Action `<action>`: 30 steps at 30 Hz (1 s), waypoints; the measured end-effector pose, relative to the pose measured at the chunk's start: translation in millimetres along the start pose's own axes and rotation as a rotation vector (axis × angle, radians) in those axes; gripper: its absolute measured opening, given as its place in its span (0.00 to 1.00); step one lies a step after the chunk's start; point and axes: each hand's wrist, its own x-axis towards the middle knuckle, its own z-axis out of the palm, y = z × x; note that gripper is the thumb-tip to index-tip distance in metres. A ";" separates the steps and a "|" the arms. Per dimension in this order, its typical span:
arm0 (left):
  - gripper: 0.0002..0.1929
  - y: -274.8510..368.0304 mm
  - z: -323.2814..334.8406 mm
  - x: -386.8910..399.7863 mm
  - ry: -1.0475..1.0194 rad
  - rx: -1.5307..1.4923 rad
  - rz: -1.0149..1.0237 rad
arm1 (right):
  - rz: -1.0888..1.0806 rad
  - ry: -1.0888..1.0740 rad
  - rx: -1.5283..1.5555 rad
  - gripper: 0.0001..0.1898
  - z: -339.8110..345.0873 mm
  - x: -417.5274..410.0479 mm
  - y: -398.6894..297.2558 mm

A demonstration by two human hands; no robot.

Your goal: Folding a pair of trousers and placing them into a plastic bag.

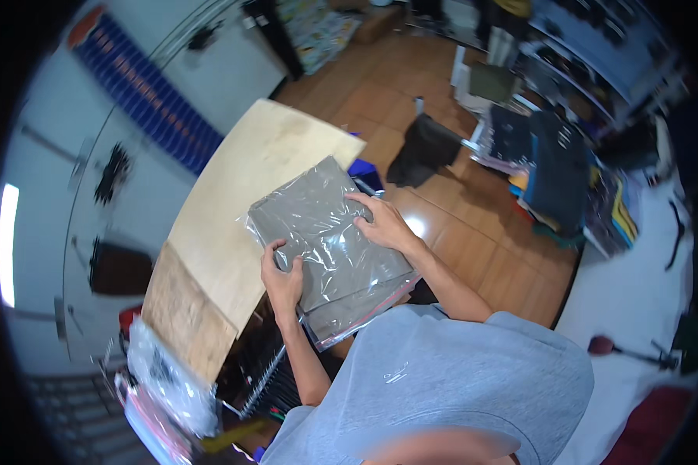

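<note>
A clear plastic bag [331, 238] with folded grey cloth inside lies tilted in front of me, overlapping the edge of a pale wooden board [232, 192]. A red line runs along the bag's near edge. My left hand [282, 279] rests at the bag's left side, its thumb and fingers apart on the film. Over the right side reaches my right hand [384, 224], with its thumb and forefinger spread on top of the plastic. Neither hand is seen closing around the bag.
Clear plastic packaging [171, 372] is heaped at the lower left, beside a rack of dark items [267, 378]. To the right, folded garments [558, 168] are piled up, with a black cloth-covered stool [424, 151] on the brown tiled floor [477, 232]. A person [503, 29] stands far back.
</note>
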 end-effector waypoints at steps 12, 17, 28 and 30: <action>0.17 106.3 215.0 19.8 -0.373 -0.128 0.334 | 0.185 0.505 -0.058 0.22 -177.5 -98.0 107.0; 0.15 148.3 304.7 16.0 -0.541 -0.168 0.378 | 0.386 0.559 -0.006 0.21 -245.2 -132.1 140.6; 0.14 194.9 441.6 39.3 -0.811 -0.197 0.240 | 0.433 0.732 -0.014 0.22 -328.6 -127.7 215.0; 0.14 199.1 464.6 51.2 -0.831 -0.204 0.235 | 0.497 0.721 -0.016 0.21 -344.3 -115.2 225.3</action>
